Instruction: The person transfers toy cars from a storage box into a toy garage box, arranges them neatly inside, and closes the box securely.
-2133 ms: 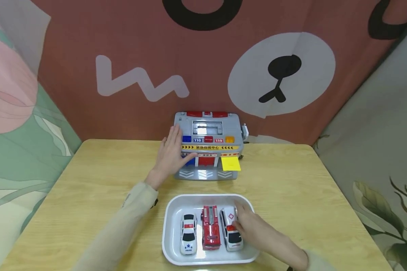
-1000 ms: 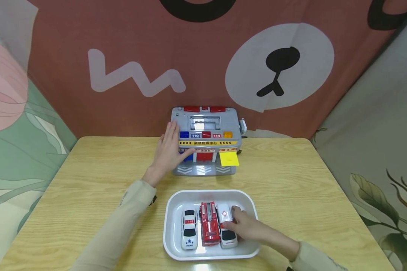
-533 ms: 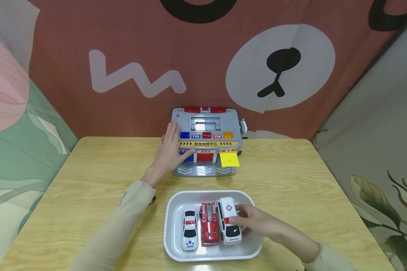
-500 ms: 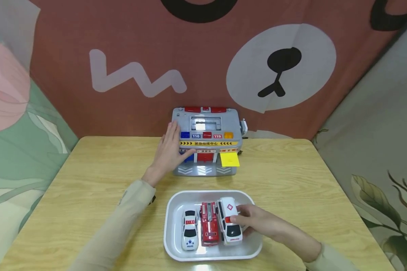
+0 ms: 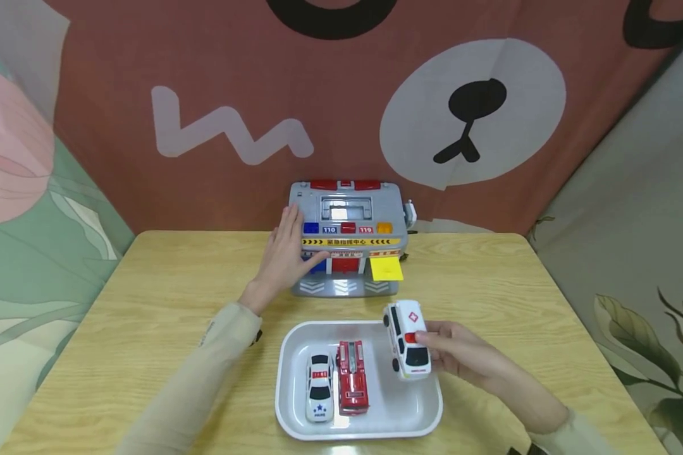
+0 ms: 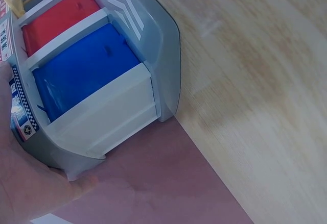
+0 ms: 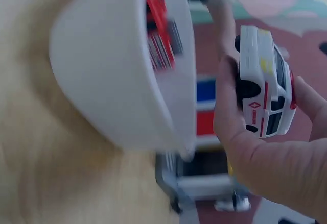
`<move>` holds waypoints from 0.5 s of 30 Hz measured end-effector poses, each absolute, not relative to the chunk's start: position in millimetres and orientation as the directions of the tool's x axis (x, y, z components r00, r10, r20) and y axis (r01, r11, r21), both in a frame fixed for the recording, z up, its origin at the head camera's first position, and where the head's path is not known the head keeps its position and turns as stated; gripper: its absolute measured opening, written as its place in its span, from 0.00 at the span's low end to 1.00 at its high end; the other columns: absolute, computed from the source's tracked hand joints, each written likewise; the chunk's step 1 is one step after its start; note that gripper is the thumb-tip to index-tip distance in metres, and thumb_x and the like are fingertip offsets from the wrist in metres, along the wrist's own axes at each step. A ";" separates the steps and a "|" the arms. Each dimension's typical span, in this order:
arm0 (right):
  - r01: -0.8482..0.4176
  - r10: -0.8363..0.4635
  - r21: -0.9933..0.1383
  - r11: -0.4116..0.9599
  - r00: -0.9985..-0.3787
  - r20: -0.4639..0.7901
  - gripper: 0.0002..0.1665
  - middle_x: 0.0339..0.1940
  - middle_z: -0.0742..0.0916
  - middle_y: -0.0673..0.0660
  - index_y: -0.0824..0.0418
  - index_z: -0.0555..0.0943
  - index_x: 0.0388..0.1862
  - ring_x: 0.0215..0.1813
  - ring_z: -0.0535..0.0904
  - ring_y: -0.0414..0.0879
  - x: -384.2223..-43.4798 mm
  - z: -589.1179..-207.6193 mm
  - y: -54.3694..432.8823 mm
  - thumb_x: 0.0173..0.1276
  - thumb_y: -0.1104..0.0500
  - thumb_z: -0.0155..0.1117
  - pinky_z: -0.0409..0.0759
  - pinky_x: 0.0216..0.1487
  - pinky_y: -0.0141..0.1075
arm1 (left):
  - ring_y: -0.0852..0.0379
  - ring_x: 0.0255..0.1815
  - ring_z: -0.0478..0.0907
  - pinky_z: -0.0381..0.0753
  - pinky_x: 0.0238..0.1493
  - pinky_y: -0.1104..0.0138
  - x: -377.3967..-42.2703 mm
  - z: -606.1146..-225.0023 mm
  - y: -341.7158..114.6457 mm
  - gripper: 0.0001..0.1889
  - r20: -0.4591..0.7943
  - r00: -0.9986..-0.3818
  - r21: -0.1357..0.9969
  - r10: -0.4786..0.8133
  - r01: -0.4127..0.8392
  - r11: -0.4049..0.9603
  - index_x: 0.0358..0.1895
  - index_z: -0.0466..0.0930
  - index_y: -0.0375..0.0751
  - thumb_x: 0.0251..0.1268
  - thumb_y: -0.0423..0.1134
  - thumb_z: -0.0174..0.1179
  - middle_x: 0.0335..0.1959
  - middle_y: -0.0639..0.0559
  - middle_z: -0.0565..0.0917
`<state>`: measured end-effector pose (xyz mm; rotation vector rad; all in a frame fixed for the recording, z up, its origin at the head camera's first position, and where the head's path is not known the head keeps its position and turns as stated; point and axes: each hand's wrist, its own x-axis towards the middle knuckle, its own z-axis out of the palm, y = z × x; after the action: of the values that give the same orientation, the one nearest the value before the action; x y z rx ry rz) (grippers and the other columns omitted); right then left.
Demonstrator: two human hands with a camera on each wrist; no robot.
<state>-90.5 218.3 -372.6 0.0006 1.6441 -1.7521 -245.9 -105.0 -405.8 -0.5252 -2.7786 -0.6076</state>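
Note:
My left hand [image 5: 284, 256] rests against the left side of a grey toy rescue station [image 5: 350, 284], fingers straight and thumb spread over its front. In the left wrist view the station's blue door [image 6: 87, 68] and red door [image 6: 61, 20] are down. A yellow door [image 5: 386, 268] sticks out, raised, on the right. My right hand [image 5: 467, 354] grips a white toy ambulance [image 5: 401, 319] by its sides, thumb near the red roof light. The ambulance is lifted above the right part of a white tray [image 5: 395, 407]. In the right wrist view its wheels are off any surface.
A white toy police car [image 5: 320, 393] and a red toy fire truck [image 5: 353, 382] lie side by side in the tray. A white handle-like part [image 5: 411, 215] juts from the station's right side. Behind the wooden table [image 5: 176, 284] hangs a printed cloth [image 5: 233, 196].
My right hand has taken hold of the ambulance and raised it from beside the fire truck, up and to the right. The left hand stays on the station.

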 end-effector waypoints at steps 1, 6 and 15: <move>0.487 -0.483 -0.870 0.070 -0.747 -0.457 0.45 0.54 0.83 0.61 0.81 0.46 0.71 0.54 0.81 0.51 -93.7 -370.1 223.4 0.74 0.53 0.55 0.77 0.57 0.45 | 0.48 0.78 0.31 0.48 0.71 0.44 -246.1 -405.9 -105.2 0.56 0.315 -0.904 0.357 0.289 0.395 0.847 0.77 0.40 0.36 0.59 0.73 0.50 0.79 0.46 0.34; 0.445 -0.473 -0.894 0.061 -0.775 -0.418 0.43 0.54 0.82 0.58 0.81 0.46 0.71 0.53 0.80 0.49 -107.7 -367.3 244.3 0.73 0.58 0.56 0.77 0.58 0.44 | 0.48 0.78 0.30 0.47 0.71 0.44 -246.6 -406.2 -107.7 0.56 0.326 -0.904 0.368 0.278 0.392 0.843 0.77 0.39 0.37 0.59 0.73 0.50 0.79 0.47 0.34; 0.406 -0.444 -0.914 0.020 -0.815 -0.372 0.42 0.54 0.82 0.55 0.79 0.45 0.72 0.54 0.80 0.45 -127.4 -381.8 271.5 0.72 0.63 0.56 0.75 0.59 0.42 | 0.48 0.78 0.31 0.47 0.71 0.45 -246.5 -408.9 -104.4 0.55 0.314 -0.905 0.368 0.287 0.395 0.842 0.77 0.39 0.37 0.59 0.72 0.51 0.79 0.47 0.34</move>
<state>-127.4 271.5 -381.8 -0.0392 1.7133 -1.8543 -246.5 -104.4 -408.9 -0.5219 -2.7743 -0.6323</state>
